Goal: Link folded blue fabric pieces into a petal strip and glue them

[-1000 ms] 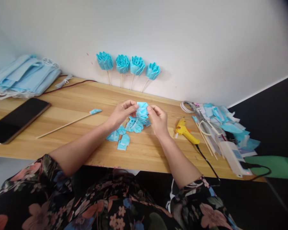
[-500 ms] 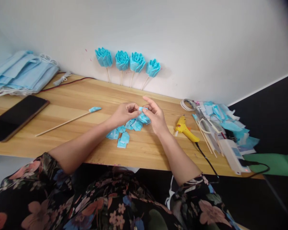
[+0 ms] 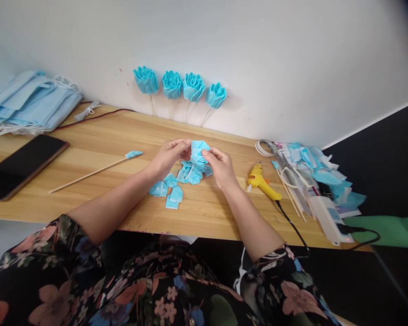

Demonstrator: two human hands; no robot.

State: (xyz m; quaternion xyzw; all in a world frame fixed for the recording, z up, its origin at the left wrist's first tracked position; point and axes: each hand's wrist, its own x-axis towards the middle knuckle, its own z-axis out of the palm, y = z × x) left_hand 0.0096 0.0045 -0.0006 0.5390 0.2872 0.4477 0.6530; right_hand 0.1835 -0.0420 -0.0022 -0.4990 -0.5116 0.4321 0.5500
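Both hands meet over the middle of the wooden table (image 3: 98, 136). My left hand (image 3: 168, 157) and my right hand (image 3: 219, 166) each pinch the same folded blue fabric piece (image 3: 199, 151), holding it just above a pile of small blue fabric pieces (image 3: 182, 181). Left of the hands lies a wooden stick with a blue fabric tip (image 3: 95, 171). Several finished blue fabric roses on sticks (image 3: 180, 87) lean against the white wall.
A yellow glue gun (image 3: 263, 182) with a black cord lies right of my right hand. Scissors, sticks and blue scraps (image 3: 309, 174) crowd the right end. A dark phone (image 3: 22, 165) and a stack of blue face masks (image 3: 30, 102) sit at the left.
The fabric piece, lowered onto the pile half a second ago with my right fingers spread over it, is lifted again. Both hands pinch it as they did a second ago.
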